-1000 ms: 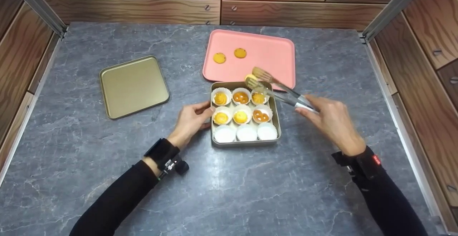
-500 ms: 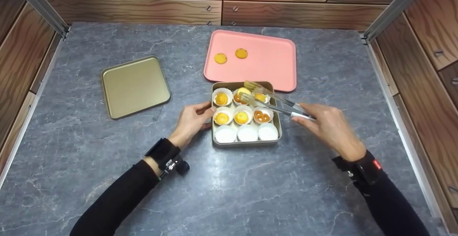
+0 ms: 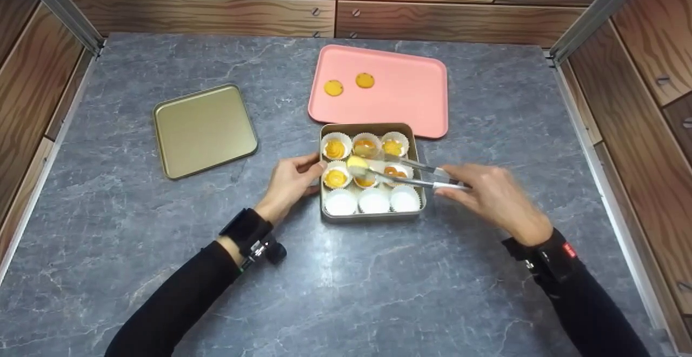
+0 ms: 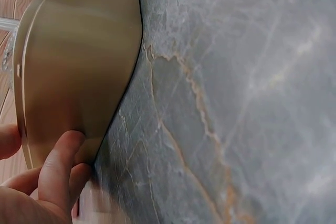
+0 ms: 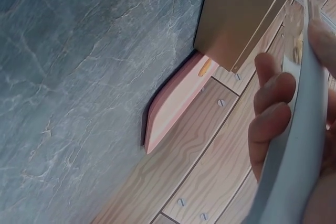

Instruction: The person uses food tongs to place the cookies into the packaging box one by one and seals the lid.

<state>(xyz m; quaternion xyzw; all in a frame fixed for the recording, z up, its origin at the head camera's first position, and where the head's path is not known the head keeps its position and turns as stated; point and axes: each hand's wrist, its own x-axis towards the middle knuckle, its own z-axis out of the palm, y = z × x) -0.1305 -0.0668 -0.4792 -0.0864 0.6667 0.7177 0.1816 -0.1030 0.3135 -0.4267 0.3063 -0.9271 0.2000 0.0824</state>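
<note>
My right hand (image 3: pixel 494 197) grips clear-tipped tongs (image 3: pixel 413 182) by their white handles. A round yellow cookie (image 3: pixel 356 161) sits at the tongs' tips, over the middle of the golden tin (image 3: pixel 373 218). White paper cups (image 3: pixel 373 203) stand in three rows in the tin. The front row shows plain white; cups behind hold cookies, some pretzel-shaped (image 3: pixel 391 171). The tongs partly cover the middle cups. My left hand (image 3: pixel 292 184) rests against the tin's left side, thumb by the rim, fingers on the outer wall. In the right wrist view, fingers curl round the tongs' handle (image 5: pixel 299 129).
Behind the tin, close to it, lies a pink tray (image 3: pixel 411 86) with two round cookies (image 3: pixel 333 87) on its left part. The gold lid (image 3: pixel 205 132) lies on the grey marbled table (image 3: pixel 303 292) at the left. Wood-patterned panels (image 3: pixel 200 13) border the table.
My right hand has brought the tongs and the yellow cookie from the tray's front edge toward me, over the tin's middle. My left hand and the tin have stayed in place.
</note>
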